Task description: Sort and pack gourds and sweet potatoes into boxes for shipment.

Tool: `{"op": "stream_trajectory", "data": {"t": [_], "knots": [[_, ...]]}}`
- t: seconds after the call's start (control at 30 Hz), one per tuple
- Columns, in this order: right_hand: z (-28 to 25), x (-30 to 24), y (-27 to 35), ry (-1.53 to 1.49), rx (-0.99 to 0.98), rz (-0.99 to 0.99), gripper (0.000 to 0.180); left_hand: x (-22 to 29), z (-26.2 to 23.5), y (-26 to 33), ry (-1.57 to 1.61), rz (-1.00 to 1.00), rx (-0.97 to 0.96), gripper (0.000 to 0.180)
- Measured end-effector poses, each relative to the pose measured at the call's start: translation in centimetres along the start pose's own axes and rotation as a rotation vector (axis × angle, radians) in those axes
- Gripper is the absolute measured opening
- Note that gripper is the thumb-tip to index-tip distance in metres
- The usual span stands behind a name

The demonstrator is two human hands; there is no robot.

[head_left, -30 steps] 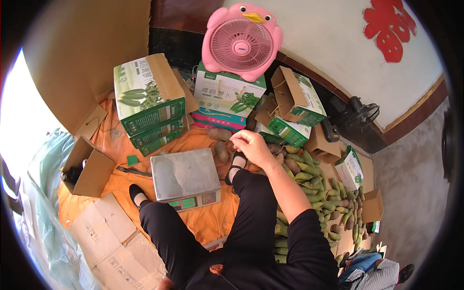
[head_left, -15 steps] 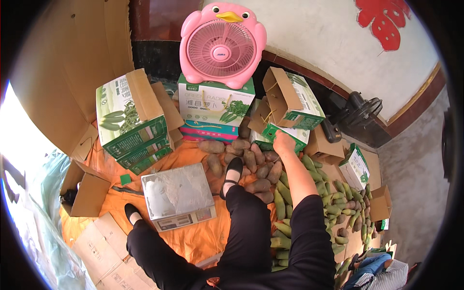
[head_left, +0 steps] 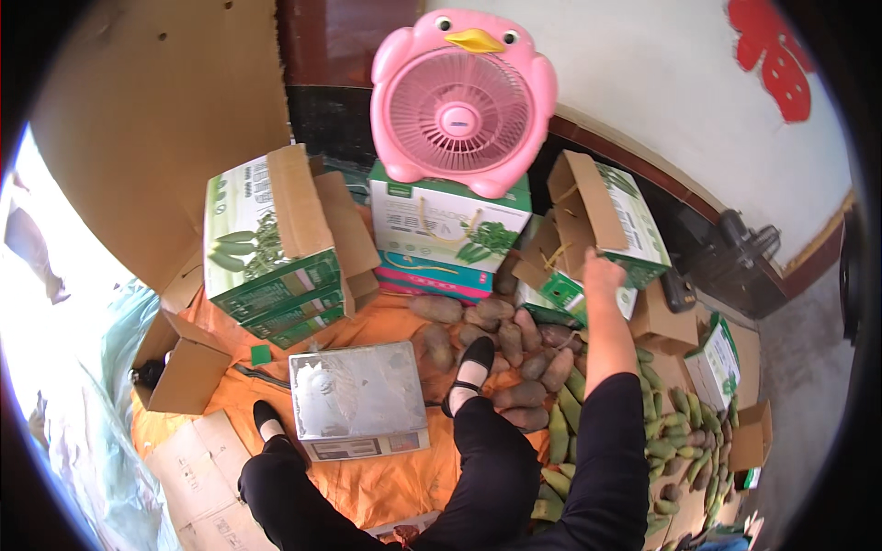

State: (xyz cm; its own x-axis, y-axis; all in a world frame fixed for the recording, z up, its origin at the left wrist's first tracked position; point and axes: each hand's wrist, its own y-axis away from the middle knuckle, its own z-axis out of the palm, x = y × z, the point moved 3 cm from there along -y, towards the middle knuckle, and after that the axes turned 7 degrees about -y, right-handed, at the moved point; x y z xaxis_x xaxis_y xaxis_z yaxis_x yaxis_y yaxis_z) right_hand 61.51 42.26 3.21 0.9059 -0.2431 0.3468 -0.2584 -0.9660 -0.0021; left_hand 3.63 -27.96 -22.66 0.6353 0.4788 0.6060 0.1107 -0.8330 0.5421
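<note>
Since half a second ago, the right hand (head_left: pixel 602 272) is reaching further forward and up, now touching the open green-and-white carton (head_left: pixel 614 220) standing to the right of the fan; before, it was lower, just over the brown tubers. View is also tilting upward, so the pink bird-shaped fan (head_left: pixel 462 96) is sitting larger and nearer the centre.

Right hand: fingers are curling against the lower front edge of the carton, beside its raised brown flap. Whether they are actually gripping the cardboard cannot be told, since only the back of the hand is showing. Forearm is running down to a black sleeve at the lower edge.

Left hand: not showing in this view.

Surroundings: the fan is resting on a stack of closed gift boxes (head_left: pixel 448 225). Brown tubers (head_left: pixel 514 354) are lying in a heap on the orange sheet (head_left: pixel 395 477), below the carton. Green fruits (head_left: pixel 675 450) are piling up to the right. A silver-topped weighing scale (head_left: pixel 356 397) is sitting between the person's two black shoes. Another green carton (head_left: pixel 271 253) is standing at left, flap open.
</note>
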Motion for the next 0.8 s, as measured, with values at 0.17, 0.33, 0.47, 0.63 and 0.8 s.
{"op": "stream_trajectory", "data": {"t": [0.17, 0.33, 0.47, 0.63, 0.8], "knots": [[2.9, 3.9, -2.8, -0.067, 0.15, 0.024, 0.018, 0.1, 2.8, 5.1, 0.134, -0.02, 0.173, 0.052], [3.2, 6.5, 1.7, -0.017, 0.299, -0.092, 0.014, -0.6, 4.5, 6.5, 0.313, -0.407, 0.23, 0.051], [0.8, 7.3, 6.3, -0.187, 0.352, -0.198, 0.007, 0.0, 4.9, 8.2, 0.41, -0.733, 0.243, 0.046], [-5.2, 11.3, 14.4, -0.466, 0.349, -0.135, 0.014, -3.7, 4.8, 4.8, 0.537, -0.609, 0.461, 0.02], [-9.6, 17.3, 15.9, -1.068, 0.286, -0.175, 0.012, -0.2, -1.0, 2.9, 0.661, -0.47, 0.698, 0.015]]}}
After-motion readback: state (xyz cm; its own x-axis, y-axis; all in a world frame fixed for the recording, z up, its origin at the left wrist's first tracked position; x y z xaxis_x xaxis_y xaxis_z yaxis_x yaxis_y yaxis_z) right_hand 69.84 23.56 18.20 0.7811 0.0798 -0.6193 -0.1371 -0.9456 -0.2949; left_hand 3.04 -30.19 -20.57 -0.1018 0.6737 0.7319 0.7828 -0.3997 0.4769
